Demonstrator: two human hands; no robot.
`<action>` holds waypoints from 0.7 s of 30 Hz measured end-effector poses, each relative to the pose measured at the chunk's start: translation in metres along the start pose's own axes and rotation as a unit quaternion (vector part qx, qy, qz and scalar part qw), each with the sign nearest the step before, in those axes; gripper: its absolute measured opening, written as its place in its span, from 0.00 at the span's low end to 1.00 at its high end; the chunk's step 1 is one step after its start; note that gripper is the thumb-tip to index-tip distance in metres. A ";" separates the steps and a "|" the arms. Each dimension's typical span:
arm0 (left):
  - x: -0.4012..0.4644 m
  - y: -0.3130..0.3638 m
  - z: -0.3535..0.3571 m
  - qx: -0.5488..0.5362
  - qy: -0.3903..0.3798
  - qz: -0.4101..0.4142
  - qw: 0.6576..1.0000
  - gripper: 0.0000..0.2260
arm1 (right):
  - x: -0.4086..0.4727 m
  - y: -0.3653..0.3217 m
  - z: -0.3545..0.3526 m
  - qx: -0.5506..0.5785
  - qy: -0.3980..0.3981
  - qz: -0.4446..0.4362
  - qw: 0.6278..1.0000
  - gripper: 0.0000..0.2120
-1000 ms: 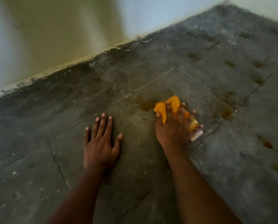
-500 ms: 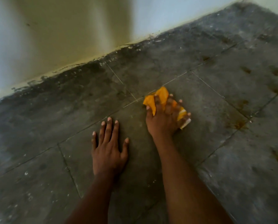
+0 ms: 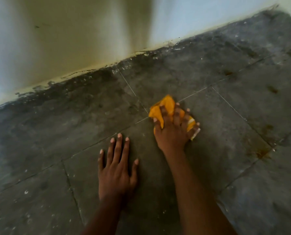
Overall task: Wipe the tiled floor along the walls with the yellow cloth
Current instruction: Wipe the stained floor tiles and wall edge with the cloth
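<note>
The yellow cloth (image 3: 168, 106) is bunched on the dark grey tiled floor (image 3: 226, 126), right where several grout lines cross. My right hand (image 3: 172, 131) presses down on it with fingers curled over the folds; a pale corner of the cloth sticks out on the right. My left hand (image 3: 116, 170) lies flat on the tile to the left and nearer to me, fingers spread, holding nothing. The cloth is a short way from the pale wall (image 3: 70, 39).
The wall meets the floor along a dirty black strip (image 3: 94, 77) running diagonally from lower left to upper right. Brown stains (image 3: 263, 153) spot the tiles on the right. White specks are scattered over the floor at the lower left.
My right hand has slid the cloth to the left and toward the wall, onto the grout crossing. The left hand stays planted on the tile.
</note>
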State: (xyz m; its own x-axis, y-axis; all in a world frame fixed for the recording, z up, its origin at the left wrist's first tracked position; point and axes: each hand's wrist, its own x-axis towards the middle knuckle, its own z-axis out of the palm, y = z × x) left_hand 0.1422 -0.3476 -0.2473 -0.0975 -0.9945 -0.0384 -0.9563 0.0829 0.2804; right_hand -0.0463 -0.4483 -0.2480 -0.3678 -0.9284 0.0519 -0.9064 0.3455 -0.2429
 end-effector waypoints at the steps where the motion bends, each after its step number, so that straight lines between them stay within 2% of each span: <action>1: 0.000 0.000 0.000 0.004 -0.002 -0.003 1.000 0.33 | -0.007 -0.006 0.003 -0.006 0.002 -0.051 0.999 0.29; 3: 0.001 0.000 -0.001 0.007 -0.006 -0.003 1.000 0.32 | -0.028 -0.004 0.004 -0.021 0.000 -0.134 0.991 0.29; 5: 0.001 0.000 -0.002 0.010 -0.010 0.000 1.000 0.32 | -0.036 0.007 0.002 -0.032 -0.011 -0.148 0.988 0.29; 9: 0.003 0.002 -0.004 0.017 -0.026 -0.003 1.000 0.32 | 0.006 -0.016 0.008 -0.003 0.023 -0.041 0.999 0.27; 11: 0.003 0.000 -0.006 0.021 -0.038 -0.005 0.999 0.33 | 0.024 -0.039 0.013 0.008 0.008 -0.028 1.000 0.28; 13: 0.002 0.001 -0.009 0.023 -0.048 -0.005 0.999 0.33 | 0.026 -0.044 0.015 -0.004 -0.013 -0.072 0.997 0.28; 17: 0.002 0.002 -0.013 0.011 -0.050 -0.004 0.999 0.32 | -0.003 0.003 -0.004 -0.066 -0.039 -0.257 0.963 0.28; 18: 0.001 0.001 -0.012 0.013 -0.048 -0.003 0.999 0.32 | -0.005 0.018 -0.007 -0.077 -0.046 -0.260 0.961 0.28; 19: 0.001 0.000 -0.011 0.014 -0.048 -0.002 0.999 0.32 | 0.001 0.026 -0.010 -0.067 -0.048 -0.222 0.972 0.28; 21: 0.002 -0.002 -0.008 0.014 -0.043 0.004 0.999 0.32 | 0.024 0.018 -0.008 -0.008 -0.030 -0.053 0.998 0.28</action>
State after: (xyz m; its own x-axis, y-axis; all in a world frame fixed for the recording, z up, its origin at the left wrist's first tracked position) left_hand 0.1458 -0.3506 -0.2406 -0.1279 -0.9847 -0.1183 -0.9627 0.0946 0.2535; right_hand -0.0730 -0.4637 -0.2432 -0.2570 -0.9662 0.0193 -0.9429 0.2464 -0.2241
